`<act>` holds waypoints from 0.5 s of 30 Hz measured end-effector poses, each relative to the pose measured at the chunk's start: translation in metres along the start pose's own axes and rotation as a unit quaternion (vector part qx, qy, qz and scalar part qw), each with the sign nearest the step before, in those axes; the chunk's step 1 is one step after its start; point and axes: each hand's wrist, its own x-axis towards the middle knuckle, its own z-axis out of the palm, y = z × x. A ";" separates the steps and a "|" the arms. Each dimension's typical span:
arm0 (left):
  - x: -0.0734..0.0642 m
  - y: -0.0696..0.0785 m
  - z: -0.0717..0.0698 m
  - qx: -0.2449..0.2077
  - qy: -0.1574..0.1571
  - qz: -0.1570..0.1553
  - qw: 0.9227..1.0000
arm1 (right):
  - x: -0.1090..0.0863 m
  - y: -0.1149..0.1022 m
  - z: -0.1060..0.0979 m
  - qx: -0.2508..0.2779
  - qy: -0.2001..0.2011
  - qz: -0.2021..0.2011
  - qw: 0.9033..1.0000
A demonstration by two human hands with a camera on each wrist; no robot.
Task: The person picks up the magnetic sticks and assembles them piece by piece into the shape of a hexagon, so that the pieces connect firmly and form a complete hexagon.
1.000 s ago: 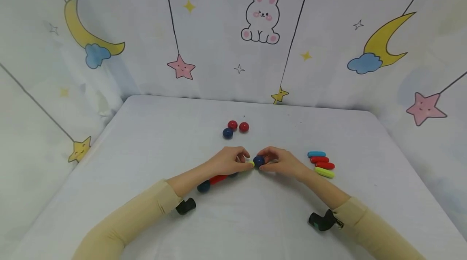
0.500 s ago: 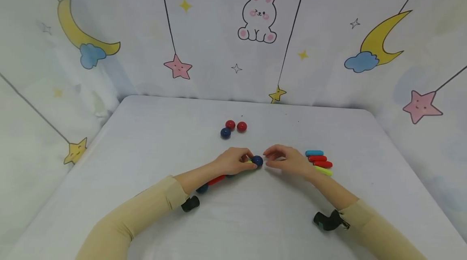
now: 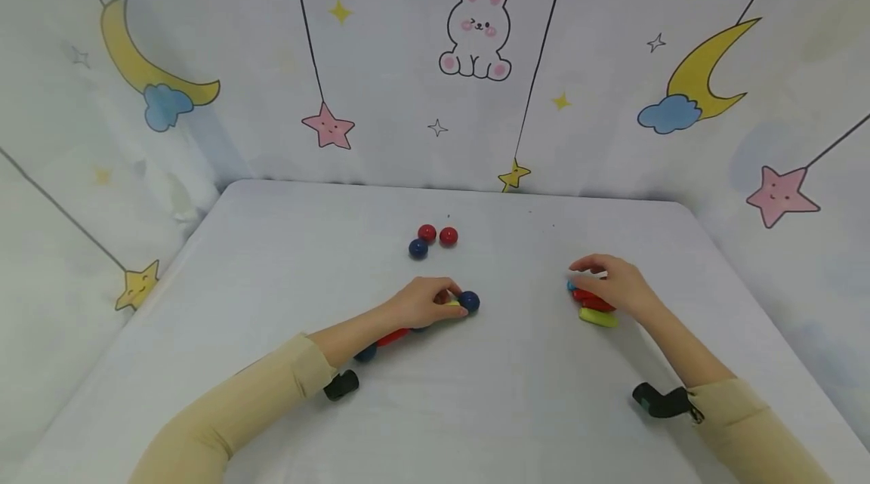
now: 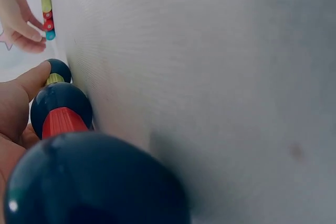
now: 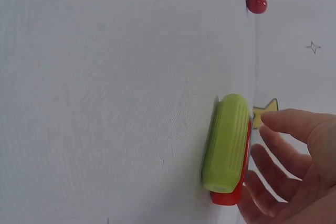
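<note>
In the head view, the left hand (image 3: 426, 302) pinches the end of a row, where a slim yellow-green plastic rod (image 3: 452, 304) meets a round, glossy dark blue ball (image 3: 470, 302); the row runs back below that wrist past a slim red plastic rod (image 3: 392, 337). A light, steady pinch there seems best, since round pieces probably roll when nudged. The right hand (image 3: 617, 285) is well apart from the left, thumb and fingers parted over a cluster: a light blue plastic rod (image 3: 570, 285) near the thumb tip, a pair of red plastic rods (image 3: 598, 303) beneath, and a loose yellow-green plastic rod (image 3: 598, 317) just on the person's side. Lifting one cleanly likely calls for thumb and forefinger along opposite long sides, leaving its neighbours undisturbed. Beyond the left hand lie two glossy red balls (image 3: 448, 236) and a loose dark blue ball (image 3: 418, 248). In the left wrist view, the left thumb reaches along the row to the far ball, with the palm beside the pieces; so close and dim a view makes it hard to tell whether they are joined. In the right wrist view, the right fingers bend loosely beyond the loose yellow-green rod, holding nothing that shows; a slightly lower wrist might steady the reach.
</note>
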 end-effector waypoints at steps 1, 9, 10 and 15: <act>-0.001 0.000 0.000 -0.002 -0.001 0.000 1.000 | 0.000 0.003 -0.001 -0.001 -0.005 0.008 1.000; -0.005 -0.001 -0.002 -0.007 -0.002 0.001 1.000 | 0.004 0.011 -0.001 0.018 -0.034 0.051 0.998; -0.005 -0.001 -0.002 -0.007 -0.001 0.002 1.000 | 0.005 0.011 -0.001 0.019 -0.037 0.055 0.998; -0.006 -0.002 -0.002 -0.004 0.005 0.002 1.000 | 0.012 0.011 0.002 0.007 -0.042 0.054 0.998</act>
